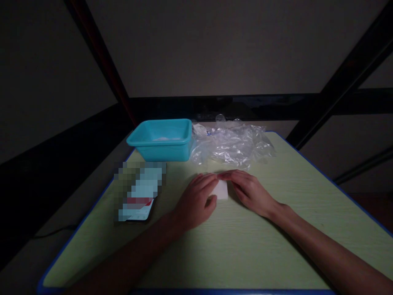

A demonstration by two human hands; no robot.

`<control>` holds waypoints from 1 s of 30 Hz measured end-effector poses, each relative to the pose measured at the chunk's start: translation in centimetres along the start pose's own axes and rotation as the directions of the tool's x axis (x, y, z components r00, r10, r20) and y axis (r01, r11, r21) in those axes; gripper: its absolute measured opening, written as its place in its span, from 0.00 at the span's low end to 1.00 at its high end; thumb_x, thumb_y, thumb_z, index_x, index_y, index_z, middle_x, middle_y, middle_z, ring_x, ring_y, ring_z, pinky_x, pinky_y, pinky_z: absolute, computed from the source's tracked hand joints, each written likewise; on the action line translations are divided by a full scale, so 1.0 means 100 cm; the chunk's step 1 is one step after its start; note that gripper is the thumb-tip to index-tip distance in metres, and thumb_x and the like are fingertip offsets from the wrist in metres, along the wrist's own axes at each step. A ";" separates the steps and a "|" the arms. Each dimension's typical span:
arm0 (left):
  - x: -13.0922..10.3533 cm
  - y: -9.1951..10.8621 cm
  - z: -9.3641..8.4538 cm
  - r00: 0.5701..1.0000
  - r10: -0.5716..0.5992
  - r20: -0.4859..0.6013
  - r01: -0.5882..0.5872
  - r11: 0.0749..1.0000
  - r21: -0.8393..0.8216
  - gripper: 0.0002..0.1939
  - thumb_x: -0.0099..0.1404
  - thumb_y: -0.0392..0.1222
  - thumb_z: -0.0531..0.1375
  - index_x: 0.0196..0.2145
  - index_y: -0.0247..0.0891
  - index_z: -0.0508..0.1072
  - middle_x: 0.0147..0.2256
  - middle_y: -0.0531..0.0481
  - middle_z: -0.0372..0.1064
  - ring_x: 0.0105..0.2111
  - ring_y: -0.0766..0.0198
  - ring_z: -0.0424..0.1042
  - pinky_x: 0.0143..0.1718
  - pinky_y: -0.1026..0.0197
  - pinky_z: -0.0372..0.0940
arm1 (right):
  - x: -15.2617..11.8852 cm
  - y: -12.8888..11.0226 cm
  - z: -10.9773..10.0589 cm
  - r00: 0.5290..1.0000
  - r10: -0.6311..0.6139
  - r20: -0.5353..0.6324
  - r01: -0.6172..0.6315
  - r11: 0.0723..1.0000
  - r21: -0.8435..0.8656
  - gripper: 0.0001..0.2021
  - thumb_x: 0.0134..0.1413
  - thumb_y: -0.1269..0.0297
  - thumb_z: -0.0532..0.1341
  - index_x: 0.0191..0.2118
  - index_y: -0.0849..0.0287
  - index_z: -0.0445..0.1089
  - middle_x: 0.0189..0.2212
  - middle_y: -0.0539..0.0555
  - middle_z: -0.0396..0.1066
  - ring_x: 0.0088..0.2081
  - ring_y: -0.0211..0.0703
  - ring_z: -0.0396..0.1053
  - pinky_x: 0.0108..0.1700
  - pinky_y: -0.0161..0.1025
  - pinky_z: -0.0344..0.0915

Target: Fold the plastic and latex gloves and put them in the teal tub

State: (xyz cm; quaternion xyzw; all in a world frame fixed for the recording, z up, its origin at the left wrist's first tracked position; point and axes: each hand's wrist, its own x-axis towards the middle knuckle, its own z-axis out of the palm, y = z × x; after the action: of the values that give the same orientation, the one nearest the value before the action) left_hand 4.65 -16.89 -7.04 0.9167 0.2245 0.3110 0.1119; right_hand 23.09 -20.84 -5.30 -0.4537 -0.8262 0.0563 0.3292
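White slip of what looks like paper lies flat on the pale green tabletop, between the person's two hands and partly covered by them. The left hand lies palm down over its left part, fingers stretched toward the far edge, the thumb standing apart from them near the slip's near left corner. The right hand reaches in from the other side, its fingertips meeting those of the left at the far edge — whether its thumb and fingers close on anything, I cannot tell.

Beyond the hands, a crumpled clear plastic bag spreads out just beside a turquoise basin, which holds something whitish, too unclear to name. Nearer, on the left, a phone lies with its screen lit — most of it blurred by large pixels. Blue edging runs around the tabletop.
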 end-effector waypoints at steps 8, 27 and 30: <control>0.000 0.002 0.000 0.991 -0.027 0.134 0.018 0.997 0.070 0.21 0.57 0.36 0.57 0.49 0.30 0.65 0.50 0.38 0.65 0.51 0.53 0.63 0.54 0.46 0.56 | 0.003 0.003 -0.002 0.981 0.133 0.139 -0.142 0.988 0.060 0.20 0.44 0.82 0.47 0.40 0.62 0.70 0.37 0.58 0.74 0.41 0.44 0.71 0.44 0.43 0.66; 0.005 -0.004 0.008 0.999 -0.014 0.031 0.012 0.998 0.067 0.14 0.63 0.30 0.52 0.45 0.31 0.69 0.47 0.40 0.70 0.46 0.58 0.70 0.49 0.53 0.64 | 0.004 0.008 -0.002 0.978 0.073 0.194 -0.092 0.991 0.093 0.12 0.48 0.72 0.59 0.42 0.61 0.66 0.39 0.58 0.70 0.43 0.47 0.67 0.46 0.46 0.63; 0.008 0.002 -0.001 0.991 -0.130 0.024 0.132 0.976 -0.174 0.14 0.64 0.31 0.49 0.43 0.32 0.71 0.44 0.41 0.72 0.44 0.57 0.70 0.48 0.54 0.63 | 0.005 0.007 0.000 0.988 0.091 0.123 -0.108 0.984 0.144 0.05 0.53 0.70 0.55 0.36 0.59 0.67 0.35 0.57 0.70 0.39 0.45 0.67 0.42 0.44 0.64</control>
State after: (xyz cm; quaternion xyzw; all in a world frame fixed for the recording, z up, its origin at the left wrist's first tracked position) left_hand 5.23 -16.66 -6.44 0.8884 0.2555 0.3159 0.2136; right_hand 23.35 -20.04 -5.31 -0.4645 -0.8135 0.1610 0.3106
